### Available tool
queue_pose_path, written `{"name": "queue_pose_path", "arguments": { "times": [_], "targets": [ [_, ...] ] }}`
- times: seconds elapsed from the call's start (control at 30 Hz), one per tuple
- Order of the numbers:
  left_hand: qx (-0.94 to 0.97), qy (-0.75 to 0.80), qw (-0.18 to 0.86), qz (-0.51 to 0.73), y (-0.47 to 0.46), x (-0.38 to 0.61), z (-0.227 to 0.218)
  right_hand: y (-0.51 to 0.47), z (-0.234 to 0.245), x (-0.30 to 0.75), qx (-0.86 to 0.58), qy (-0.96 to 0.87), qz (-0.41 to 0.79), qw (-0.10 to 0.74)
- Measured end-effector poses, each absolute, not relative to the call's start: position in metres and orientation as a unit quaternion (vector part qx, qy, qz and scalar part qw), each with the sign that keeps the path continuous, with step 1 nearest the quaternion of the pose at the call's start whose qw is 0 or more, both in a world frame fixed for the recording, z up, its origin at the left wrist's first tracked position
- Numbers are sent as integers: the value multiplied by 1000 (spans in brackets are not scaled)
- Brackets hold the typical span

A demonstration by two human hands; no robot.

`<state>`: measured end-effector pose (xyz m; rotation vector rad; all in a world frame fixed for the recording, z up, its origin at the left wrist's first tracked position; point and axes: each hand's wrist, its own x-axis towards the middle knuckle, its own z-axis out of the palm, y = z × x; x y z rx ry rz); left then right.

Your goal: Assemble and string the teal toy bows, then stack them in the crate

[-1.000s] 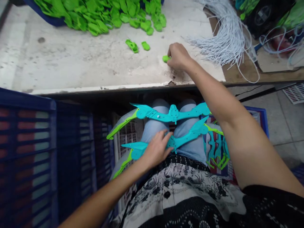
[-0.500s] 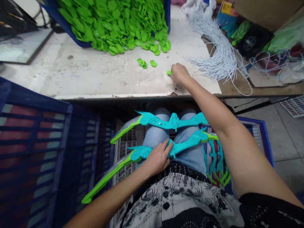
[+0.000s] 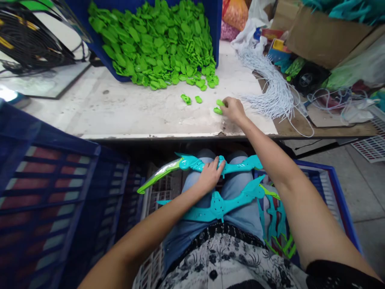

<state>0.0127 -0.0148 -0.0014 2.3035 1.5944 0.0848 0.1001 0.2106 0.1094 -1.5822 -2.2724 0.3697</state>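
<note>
Two teal toy bows with green tips lie across my lap. My left hand (image 3: pixel 211 175) rests on the middle of the farther bow (image 3: pixel 240 164), fingers closed over its grip. The nearer bow (image 3: pixel 224 204) lies free across my thighs. My right hand (image 3: pixel 234 109) reaches onto the white table (image 3: pixel 120 112), fingers curled on small green plastic pieces (image 3: pixel 218 107) at its tips. Two more loose green pieces (image 3: pixel 190 98) lie just left of it.
A blue bin (image 3: pixel 150 44) spills a heap of green pieces at the table's back. A bundle of white cords (image 3: pixel 270 88) lies at the right. Blue crates (image 3: pixel 45 192) stand to my left; another crate (image 3: pixel 331 192) holding teal bows sits right.
My left hand left the nearer bow and moved up onto the farther bow. The view tilted up, showing more of the bin. My right hand stays at the green pieces.
</note>
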Motion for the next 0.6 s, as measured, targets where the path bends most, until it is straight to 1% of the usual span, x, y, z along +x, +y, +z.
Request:
{"name": "queue_pose_path", "arguments": {
  "times": [0.1, 0.17, 0.27, 0.4, 0.5, 0.6],
  "targets": [
    [816, 544, 193, 29, -5, 11, 0, 189, 114, 121, -557, -750, 208, 290],
    [822, 523, 221, 38, 3, 3, 8, 156, 111, 141, -548, -729, 247, 327],
    [819, 500, 276, 52, 27, -13, 19, 85, 92, 170, -554, -706, 262, 356],
    [778, 467, 411, 87, 65, -29, 20, 4, 43, 186, -601, -661, 279, 353],
    [748, 434, 496, 77, 82, -33, 15, -19, 7, 177, -615, -636, 302, 355],
    [707, 426, 558, 84, 88, -31, 10, -22, -17, 160, -612, -626, 303, 377]
  ]
}}
